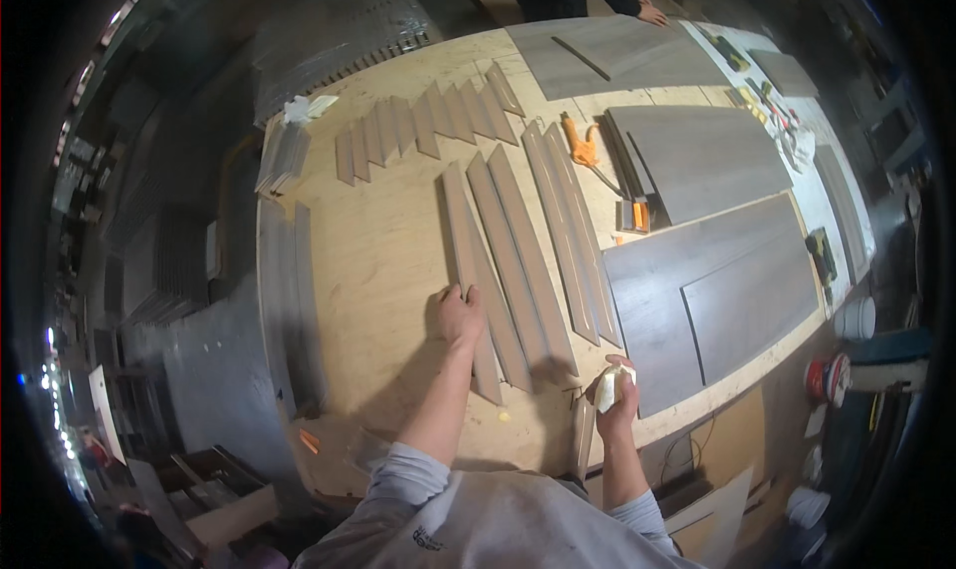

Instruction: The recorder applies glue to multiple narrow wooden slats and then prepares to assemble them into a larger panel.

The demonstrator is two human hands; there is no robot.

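Note:
My left hand point(460, 317) is closed on the edge of a long brown-grey wooden strip point(464, 240) that lies lengthwise on the table, its fingertips near the strip's middle. Just right of it, more long strips point(513, 260) lie side by side. My right hand point(619, 395) is closed round a crumpled white rag point(607, 388) at the near edge, beside the ends of the strips. Farther right, another pair of pale-edged strips point(573, 240) lies next to a grey panel point(737, 280).
Short angled pieces point(428, 121) form a row at the back. An orange-handled glue gun point(582, 146) lies beside stacked grey panels point(697, 156). Grey boards point(291, 305) line the left edge. Across the table, another person's hand point(652, 13) touches a far panel point(617, 56).

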